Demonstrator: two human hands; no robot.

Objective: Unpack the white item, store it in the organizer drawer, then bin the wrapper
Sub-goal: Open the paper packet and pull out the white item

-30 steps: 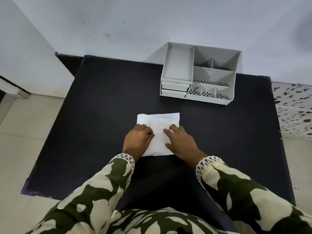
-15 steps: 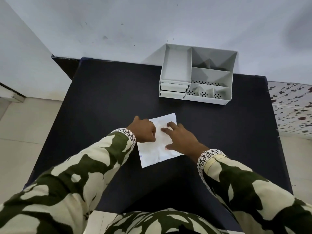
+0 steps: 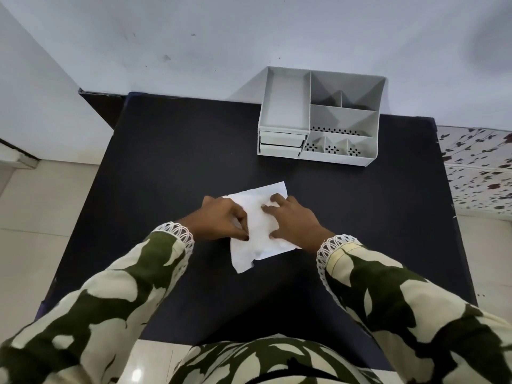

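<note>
A flat white wrapped packet (image 3: 259, 231) lies tilted on the black table (image 3: 171, 162), its near corner torn or notched. My left hand (image 3: 221, 218) pinches the packet's left edge with fingers curled. My right hand (image 3: 293, 221) presses on the packet's right half, fingers spread over it. The white item inside is hidden by the wrapper. A light grey organizer (image 3: 318, 117) with several open compartments stands at the table's far right; its two small drawers (image 3: 279, 144) on the front left are shut.
A pale wall runs behind the table. Tiled floor shows at the left. A flower-patterned cloth surface (image 3: 479, 173) lies past the table's right edge. No bin is in view.
The packet has turned counter-clockwise from square to tilted. My left hand shifted onto its left edge and my left arm swung out to the left.
</note>
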